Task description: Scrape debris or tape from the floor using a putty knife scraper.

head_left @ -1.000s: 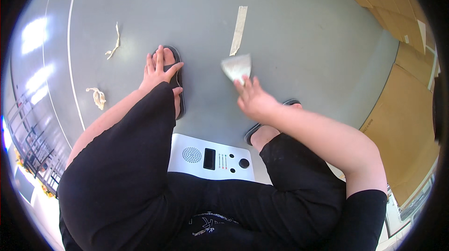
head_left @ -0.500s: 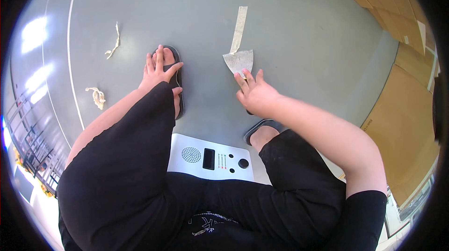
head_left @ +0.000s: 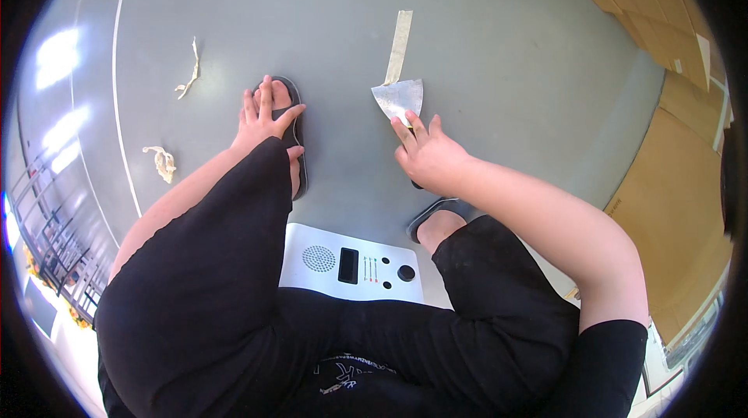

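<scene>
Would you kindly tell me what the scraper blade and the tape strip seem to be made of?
The scraper blade is probably metal: silvery, with a patchy sheen. The tape strip looks like matte beige paper, judging by its flat, dull surface, though cloth is possible.

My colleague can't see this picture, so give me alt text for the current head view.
A person's right hand holds a metal-bladed scraper at the near end of a beige tape strip on a gray floor. The left hand, fingers spread, is over the black left sandal; two crumpled pale strips lie farther left.
</scene>
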Demonstrator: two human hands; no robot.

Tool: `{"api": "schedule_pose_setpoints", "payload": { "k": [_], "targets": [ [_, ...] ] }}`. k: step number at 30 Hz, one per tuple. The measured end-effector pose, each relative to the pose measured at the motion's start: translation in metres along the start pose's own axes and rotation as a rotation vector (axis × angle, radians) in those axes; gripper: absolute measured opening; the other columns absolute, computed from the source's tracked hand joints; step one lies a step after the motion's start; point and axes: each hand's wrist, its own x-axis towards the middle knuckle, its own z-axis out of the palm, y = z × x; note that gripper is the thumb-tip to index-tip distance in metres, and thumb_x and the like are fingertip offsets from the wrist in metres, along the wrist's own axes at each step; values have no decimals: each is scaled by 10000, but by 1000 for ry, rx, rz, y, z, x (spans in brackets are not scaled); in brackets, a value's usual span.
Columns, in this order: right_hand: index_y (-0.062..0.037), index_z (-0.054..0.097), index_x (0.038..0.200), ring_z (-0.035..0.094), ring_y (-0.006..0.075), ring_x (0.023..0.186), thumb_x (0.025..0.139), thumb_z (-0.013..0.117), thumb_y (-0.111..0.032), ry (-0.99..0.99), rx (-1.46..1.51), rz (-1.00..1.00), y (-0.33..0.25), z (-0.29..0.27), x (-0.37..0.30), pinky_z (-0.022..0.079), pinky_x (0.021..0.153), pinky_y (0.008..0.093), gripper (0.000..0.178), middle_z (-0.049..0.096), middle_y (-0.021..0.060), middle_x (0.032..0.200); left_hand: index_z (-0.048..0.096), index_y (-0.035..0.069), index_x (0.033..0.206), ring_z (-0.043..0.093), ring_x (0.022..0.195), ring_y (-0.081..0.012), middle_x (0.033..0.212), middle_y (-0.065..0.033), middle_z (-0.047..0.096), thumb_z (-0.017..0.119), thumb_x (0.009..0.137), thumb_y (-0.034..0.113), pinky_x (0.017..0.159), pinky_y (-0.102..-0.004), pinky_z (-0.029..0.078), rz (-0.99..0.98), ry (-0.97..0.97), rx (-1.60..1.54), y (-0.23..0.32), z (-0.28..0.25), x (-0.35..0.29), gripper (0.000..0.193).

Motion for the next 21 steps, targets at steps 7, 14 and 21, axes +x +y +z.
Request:
{"api": "schedule_pose_setpoints", "payload": {
  "k": [7,14,21],
  "targets": [
    [-10,628,1302,433,580,1383,983,526,-234,-98,36,-215,-60,11,-6,428,993,729,403,374,364,1558,369,404,1541,73,1499,-622,1692,-262,-58,821,784,500,1193,-643,293,17,12,-27,0,1,1,887],
    [26,636,1210,424,555,1404,968,542,-202,28,-39,-9,4,9,-2,413,1002,728,346,380,341,1567,373,406,1539,79,1497,-622,1693,-260,-63,832,773,484,1193,-647,292,13,20,9,0,0,-1,897],
    [24,641,1208,430,544,1407,955,573,-218,-54,57,-200,-52,8,-5,375,1069,708,356,390,357,1550,390,402,1532,79,1499,-620,1694,-256,-53,836,769,469,1191,-647,295,35,70,-19,0,5,0,887]
  ]
}}
